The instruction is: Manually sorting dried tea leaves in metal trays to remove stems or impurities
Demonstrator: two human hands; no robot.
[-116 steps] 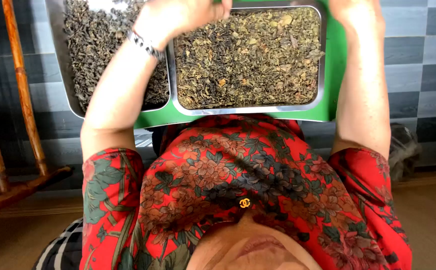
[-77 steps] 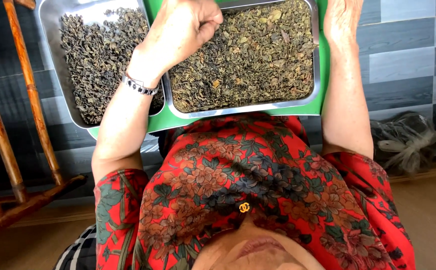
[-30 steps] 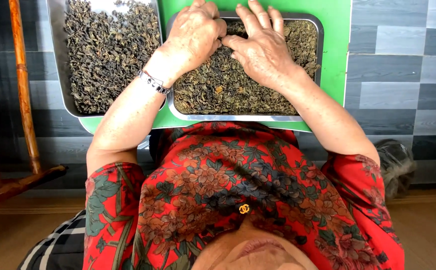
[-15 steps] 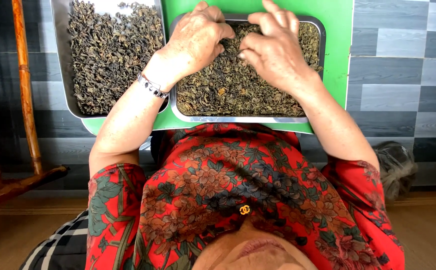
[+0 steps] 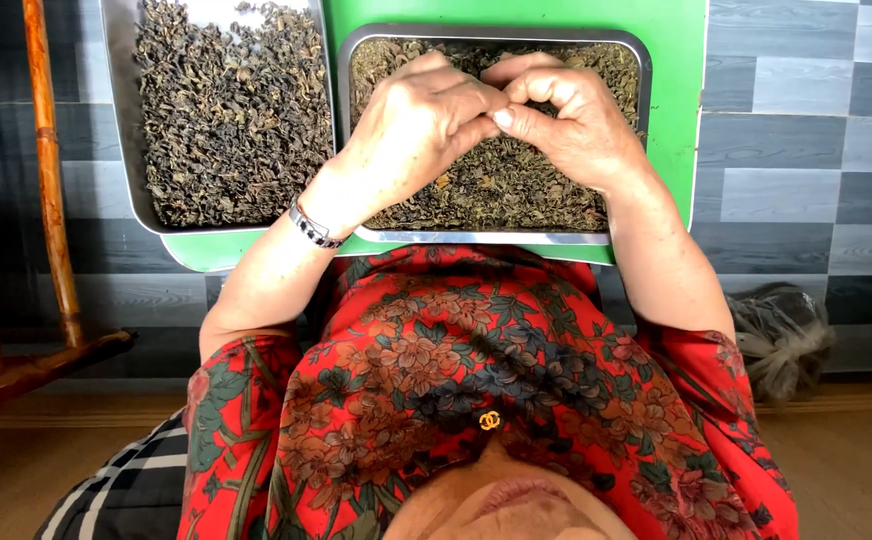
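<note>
Left hand (image 5: 421, 125) and right hand (image 5: 566, 120), fingertips pinched together over the steel tray (image 5: 646, 60) of dried tea leaves (image 5: 496, 190); contents unclear; leaves light, brittle, best pinched gently; second tray (image 5: 121, 120) at nine o'clock

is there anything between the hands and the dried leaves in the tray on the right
Nothing visible. The left hand and right hand meet fingertip to fingertip directly over the dried leaves in the steel tray; whether they touch the leaves cannot be told.

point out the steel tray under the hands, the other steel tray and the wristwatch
rectangular steel tray of greenish dried leaves (image 5: 496, 238), head view, near rim
rectangular steel tray of darker dried leaves (image 5: 121, 120), head view, outer side wall
metal wristwatch (image 5: 313, 226), head view, band
</note>
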